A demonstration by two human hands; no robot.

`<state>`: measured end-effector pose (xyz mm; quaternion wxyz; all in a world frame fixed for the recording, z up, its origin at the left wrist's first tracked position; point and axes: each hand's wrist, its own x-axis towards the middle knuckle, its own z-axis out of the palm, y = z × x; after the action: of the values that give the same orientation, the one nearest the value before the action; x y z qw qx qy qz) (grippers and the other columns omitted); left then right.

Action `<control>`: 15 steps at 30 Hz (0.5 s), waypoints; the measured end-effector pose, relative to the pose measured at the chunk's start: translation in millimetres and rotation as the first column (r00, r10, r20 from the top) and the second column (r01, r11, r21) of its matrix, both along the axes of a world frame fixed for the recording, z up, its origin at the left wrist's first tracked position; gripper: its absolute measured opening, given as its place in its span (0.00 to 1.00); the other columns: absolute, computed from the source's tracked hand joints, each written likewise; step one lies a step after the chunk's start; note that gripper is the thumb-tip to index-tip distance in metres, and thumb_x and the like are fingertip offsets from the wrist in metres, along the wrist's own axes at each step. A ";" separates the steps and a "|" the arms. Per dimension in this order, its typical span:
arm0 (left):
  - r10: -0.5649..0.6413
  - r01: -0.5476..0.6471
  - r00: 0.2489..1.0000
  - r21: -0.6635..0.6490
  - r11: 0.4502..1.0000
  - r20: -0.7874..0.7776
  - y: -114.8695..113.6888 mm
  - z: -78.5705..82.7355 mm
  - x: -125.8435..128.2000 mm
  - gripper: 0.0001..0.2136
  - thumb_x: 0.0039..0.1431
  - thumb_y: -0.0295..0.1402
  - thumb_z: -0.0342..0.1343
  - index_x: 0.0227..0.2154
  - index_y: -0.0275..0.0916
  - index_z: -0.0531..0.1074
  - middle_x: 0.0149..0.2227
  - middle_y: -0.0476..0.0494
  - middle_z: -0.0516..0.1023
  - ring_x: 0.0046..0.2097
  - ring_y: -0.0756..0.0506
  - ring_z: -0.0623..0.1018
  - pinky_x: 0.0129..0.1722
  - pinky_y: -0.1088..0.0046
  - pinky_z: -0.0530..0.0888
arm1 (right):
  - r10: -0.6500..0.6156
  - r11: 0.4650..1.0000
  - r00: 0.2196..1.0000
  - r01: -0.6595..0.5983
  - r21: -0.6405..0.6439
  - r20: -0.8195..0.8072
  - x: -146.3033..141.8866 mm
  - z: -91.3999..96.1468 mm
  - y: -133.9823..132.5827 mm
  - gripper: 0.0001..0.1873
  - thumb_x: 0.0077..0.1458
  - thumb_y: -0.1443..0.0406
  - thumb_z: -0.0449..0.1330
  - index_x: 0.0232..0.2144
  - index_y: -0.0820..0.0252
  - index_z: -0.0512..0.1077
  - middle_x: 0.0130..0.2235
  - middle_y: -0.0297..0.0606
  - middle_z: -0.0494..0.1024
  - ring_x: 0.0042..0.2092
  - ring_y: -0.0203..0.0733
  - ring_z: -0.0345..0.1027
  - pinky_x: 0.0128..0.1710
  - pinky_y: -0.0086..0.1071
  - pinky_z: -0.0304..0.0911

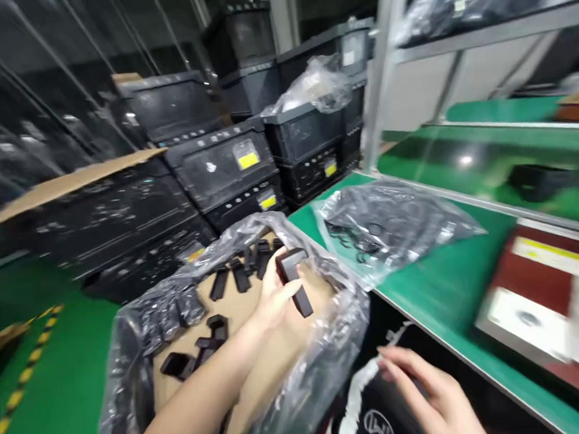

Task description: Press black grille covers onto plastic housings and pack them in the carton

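My left hand (271, 297) is closed around a black plastic part (293, 267), a short angled block, and holds it above a box lined with clear plastic (348, 309). Below it, a cardboard sheet (253, 368) bears several similar black parts (218, 283), some upright along the far side and others lying near my forearm. At the lower right, my right hand (431, 392) is apart from the box, in front of dark clothing with a round white logo (378, 427). Its fingers are loosely stretched, slightly blurred, with no object visible in them.
On the green worktable (452, 278) to the right lies a clear plastic bag (394, 226) with dark items inside. A red and white device (548, 311) stands at the far right. Stacked black crates (226, 168) line the back, and a metal shelf post (381, 72) rises behind the table.
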<state>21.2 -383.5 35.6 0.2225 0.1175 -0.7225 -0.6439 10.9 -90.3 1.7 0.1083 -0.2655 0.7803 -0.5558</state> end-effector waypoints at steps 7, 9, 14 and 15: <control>-0.715 0.714 0.699 -0.048 0.698 0.008 156.8 49.5 -3.9 0.35 0.51 0.33 0.63 0.62 0.49 0.58 0.43 0.42 0.77 0.42 0.40 0.78 0.44 0.63 0.75 | -0.326 0.945 0.870 0.311 -0.101 -0.370 26.6 65.9 62.1 0.36 0.60 0.56 0.61 0.66 0.48 0.51 0.64 0.45 0.62 0.60 0.50 0.63 0.52 0.40 0.69; -0.793 0.763 0.605 -0.336 0.553 0.068 189.5 56.6 -3.3 0.44 0.47 0.28 0.64 0.66 0.53 0.50 0.45 0.44 0.78 0.42 0.40 0.79 0.43 0.64 0.75 | -0.311 0.947 0.866 0.316 -0.052 -0.390 37.4 79.3 92.2 0.41 0.56 0.53 0.64 0.66 0.49 0.50 0.63 0.46 0.64 0.61 0.51 0.62 0.57 0.43 0.64; -0.934 0.825 0.317 -0.534 0.184 0.168 250.0 72.3 -0.8 0.48 0.46 0.27 0.65 0.67 0.54 0.46 0.51 0.43 0.77 0.44 0.39 0.80 0.42 0.65 0.77 | -0.339 0.939 0.867 0.338 -0.070 -0.366 69.9 91.5 155.3 0.32 0.48 0.43 0.65 0.48 0.55 0.69 0.44 0.40 0.76 0.44 0.45 0.72 0.46 0.36 0.69; -0.935 0.812 0.312 -0.558 0.171 0.167 257.5 74.7 -3.7 0.44 0.46 0.29 0.66 0.65 0.53 0.53 0.52 0.43 0.76 0.47 0.38 0.79 0.45 0.63 0.77 | -0.409 0.911 0.848 0.403 -0.091 -0.338 74.8 90.8 165.1 0.31 0.47 0.42 0.65 0.46 0.55 0.69 0.41 0.38 0.76 0.41 0.44 0.72 0.42 0.35 0.69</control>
<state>17.5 -126.0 110.3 -0.0915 -0.4606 -0.7755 -0.4219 85.6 74.8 92.4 -0.1541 -0.1902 0.8207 -0.5162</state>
